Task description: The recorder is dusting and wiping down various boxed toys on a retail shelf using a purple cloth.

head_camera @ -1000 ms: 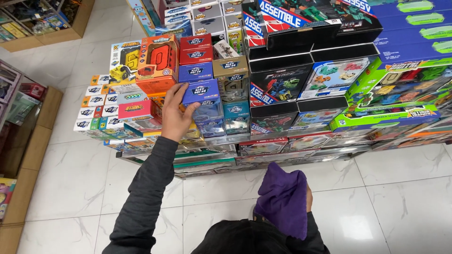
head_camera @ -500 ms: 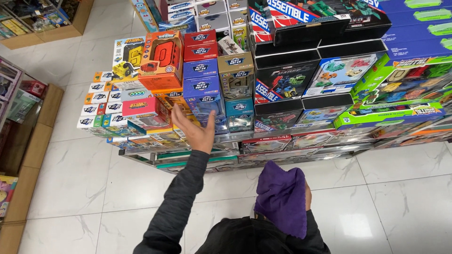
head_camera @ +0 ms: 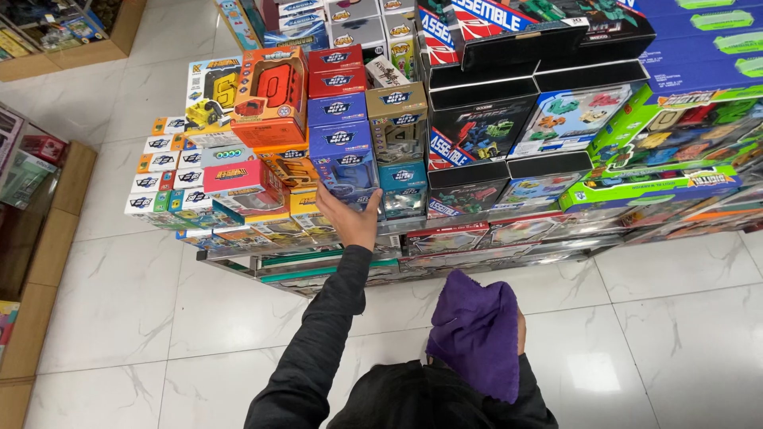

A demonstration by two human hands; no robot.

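Observation:
My left hand (head_camera: 350,220) reaches up to a tall stack of toy boxes, fingers against the lower edge of a blue toy box (head_camera: 343,159) in the middle column. Orange boxes (head_camera: 270,94) and a red box (head_camera: 236,179) sit just left of it. My right hand (head_camera: 518,332) is held low near my chest, mostly hidden under a purple cloth (head_camera: 477,330) that it grips. My black sleeve runs up from the bottom of the view.
Large black and green toy boxes (head_camera: 580,119) fill the stack's right side. Small boxes (head_camera: 163,171) step down at the left. Flat boxes lie at the base (head_camera: 318,266). White marble floor tiles (head_camera: 119,294) surround it; wooden shelving (head_camera: 48,230) stands far left.
My left hand slid rightwards along the stack, from the red and orange boxes to under the blue box. The view moved closer. The cloth hand stayed put.

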